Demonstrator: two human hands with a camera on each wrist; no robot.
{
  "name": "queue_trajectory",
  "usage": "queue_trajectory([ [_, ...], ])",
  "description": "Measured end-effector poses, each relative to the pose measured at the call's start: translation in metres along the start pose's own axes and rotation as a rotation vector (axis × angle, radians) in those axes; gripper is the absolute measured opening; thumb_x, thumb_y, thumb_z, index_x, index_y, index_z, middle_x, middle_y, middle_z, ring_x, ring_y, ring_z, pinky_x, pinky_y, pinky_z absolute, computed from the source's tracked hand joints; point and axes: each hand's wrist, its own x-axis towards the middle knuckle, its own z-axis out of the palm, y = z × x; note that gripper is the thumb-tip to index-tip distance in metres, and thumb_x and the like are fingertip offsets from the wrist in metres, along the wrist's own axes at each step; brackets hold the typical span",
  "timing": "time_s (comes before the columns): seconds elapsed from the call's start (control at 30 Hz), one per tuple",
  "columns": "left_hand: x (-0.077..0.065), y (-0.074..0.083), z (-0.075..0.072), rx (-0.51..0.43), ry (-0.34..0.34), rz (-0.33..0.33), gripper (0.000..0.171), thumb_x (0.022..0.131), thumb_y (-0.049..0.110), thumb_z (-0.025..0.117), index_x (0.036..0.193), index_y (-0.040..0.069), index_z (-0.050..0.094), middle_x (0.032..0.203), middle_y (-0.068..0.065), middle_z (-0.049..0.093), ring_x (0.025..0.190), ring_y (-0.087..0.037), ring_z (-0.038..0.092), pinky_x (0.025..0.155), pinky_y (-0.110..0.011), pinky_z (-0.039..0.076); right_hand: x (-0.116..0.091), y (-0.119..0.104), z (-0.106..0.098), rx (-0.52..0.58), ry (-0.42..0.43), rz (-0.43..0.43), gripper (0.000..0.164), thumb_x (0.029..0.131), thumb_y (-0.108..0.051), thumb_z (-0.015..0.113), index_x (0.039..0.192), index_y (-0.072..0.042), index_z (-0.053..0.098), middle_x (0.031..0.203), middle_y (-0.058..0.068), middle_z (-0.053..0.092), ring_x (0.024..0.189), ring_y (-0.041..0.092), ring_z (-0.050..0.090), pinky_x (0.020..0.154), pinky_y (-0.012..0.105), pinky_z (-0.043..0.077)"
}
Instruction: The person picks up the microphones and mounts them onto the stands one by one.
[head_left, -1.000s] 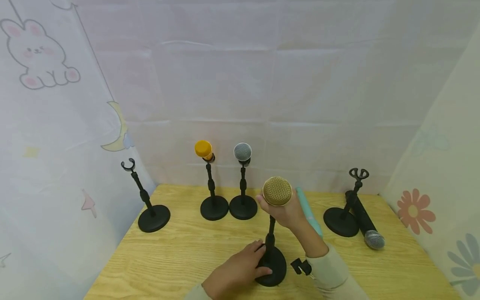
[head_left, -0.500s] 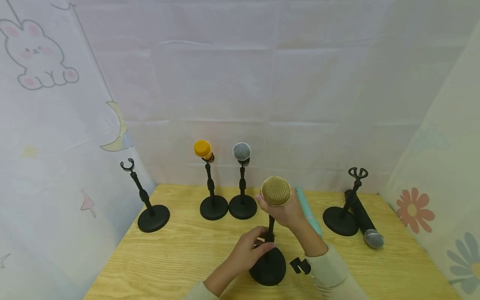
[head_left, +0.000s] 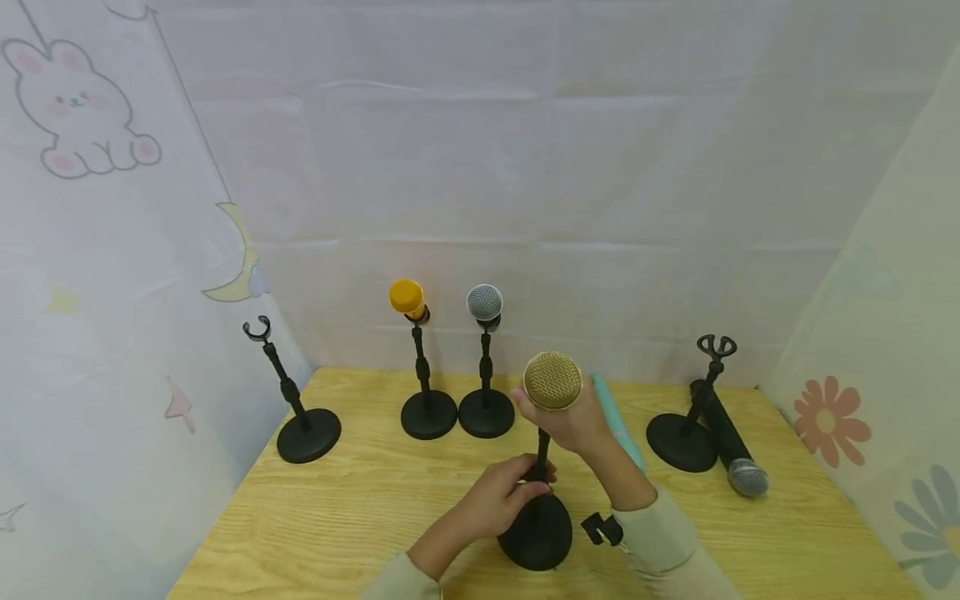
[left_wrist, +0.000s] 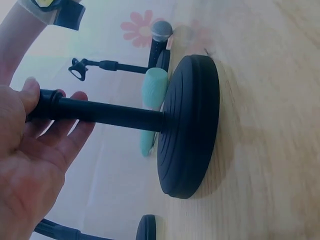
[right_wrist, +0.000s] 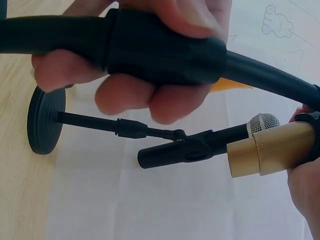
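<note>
Though head view hides the lower end of gold microphone (right_wrist: 265, 152), right wrist shows me it.
Left hand (head_left: 491, 500) curls round black stand (head_left: 537, 537); right hand (head_left: 567, 423) grips microphone.

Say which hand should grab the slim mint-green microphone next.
Right hand, probably: though holding the gold cylindrical microphone, it is nearer the mint-green microphone; the left hand grips the black round-based stand.
</note>
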Motion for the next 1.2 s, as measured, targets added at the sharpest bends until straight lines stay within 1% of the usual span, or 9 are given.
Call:
queue_trajectory([
  [0.2,0.0018,-0.0009,-0.0046,0.01,-0.004,0.022,0.024,0.102,0.022,0.062,0.12,0.007,0.062,0.116,-0.006,0.071,0.108,-0.007,0.067,0.096,-0.023,0.053,0.0001,-0.0012,0.0018,0.013,-0.012,0.017,0.008,0.085,-0.004,0.076,0.086,-0.006,0.068,0.076,-0.002,0.065,0.066,0.008,0.06,0.059,0.029,0.054],
  [0.3,0.0035,-0.0014,-0.005,0.011,-0.007,0.023,0.022,0.101,0.021,0.063,0.118,0.008,0.062,0.114,-0.006,0.072,0.105,-0.007,0.068,0.095,-0.023,0.053,0.0003,0.0,0.0027,0.052,-0.007,-0.009,0.008,0.085,-0.001,0.075,0.086,-0.006,0.069,0.078,-0.003,0.067,0.069,0.008,0.061,0.062,0.028,0.055],
  [0.47,0.005,-0.0015,-0.0052,0.011,-0.002,0.014,0.022,0.099,0.021,0.065,0.116,0.008,0.062,0.112,-0.006,0.071,0.103,-0.007,0.068,0.094,-0.024,0.054,0.0008,0.0011,0.004,0.073,0.004,-0.065,0.011,0.084,0.004,0.074,0.089,-0.003,0.067,0.079,0.001,0.068,0.07,0.008,0.063,0.063,0.028,0.056],
  [0.57,0.0056,-0.0007,-0.0053,-0.003,0.015,-0.009,0.021,0.097,0.022,0.069,0.113,0.01,0.061,0.109,-0.006,0.071,0.1,-0.006,0.068,0.093,-0.024,0.054,-0.0001,0.0007,0.0047,0.012,0.024,-0.068,0.012,0.084,0.0,0.076,0.088,-0.004,0.066,0.071,-0.001,0.064,0.062,0.006,0.059,0.054,0.028,0.052],
  [0.7,0.0046,0.0001,-0.0041,-0.008,0.071,-0.048,0.021,0.092,0.024,0.075,0.103,0.014,0.06,0.1,-0.002,0.069,0.094,-0.003,0.067,0.09,-0.024,0.055,-0.0019,-0.0007,0.0056,-0.105,0.045,-0.056,0.015,0.083,-0.005,0.079,0.086,-0.006,0.064,0.063,-0.005,0.057,0.053,0.003,0.051,0.046,0.027,0.046],
  [0.83,0.0031,0.0003,-0.0029,-0.015,0.106,-0.082,0.024,0.089,0.025,0.079,0.098,0.016,0.059,0.096,0.004,0.067,0.09,-0.001,0.066,0.088,-0.024,0.056,-0.003,-0.0014,0.0066,-0.113,0.048,-0.04,0.015,0.083,-0.004,0.079,0.088,-0.005,0.064,0.065,-0.003,0.059,0.054,0.005,0.052,0.046,0.029,0.047],
  [0.93,0.0028,0.0003,-0.0028,-0.037,0.112,-0.107,0.022,0.089,0.023,0.08,0.099,0.016,0.061,0.096,0.004,0.068,0.091,-0.001,0.066,0.087,-0.023,0.056,-0.0031,-0.0012,0.0066,-0.104,0.057,-0.042,0.015,0.083,-0.005,0.079,0.087,-0.005,0.064,0.065,-0.003,0.059,0.054,0.004,0.052,0.045,0.028,0.046],
  [1.03,0.0028,0.0007,-0.0031,-0.064,0.106,-0.118,0.018,0.092,0.02,0.077,0.103,0.015,0.065,0.099,0.003,0.071,0.093,-0.002,0.067,0.082,-0.022,0.057,-0.0016,-0.0002,0.0061,-0.122,0.06,-0.095,0.016,0.081,-0.004,0.079,0.085,-0.005,0.063,0.062,-0.004,0.057,0.052,0.003,0.05,0.044,0.027,0.044],
  [1.2,0.0022,0.0006,-0.006,-0.098,0.049,-0.084,0.016,0.097,0.018,0.071,0.111,0.012,0.071,0.109,-0.005,0.074,0.099,-0.003,0.068,0.079,-0.02,0.057,-0.0008,0.0018,0.0054,-0.083,0.05,-0.118,0.015,0.081,-0.001,0.078,0.087,-0.005,0.065,0.062,-0.003,0.057,0.052,0.004,0.049,0.044,0.027,0.045],
])
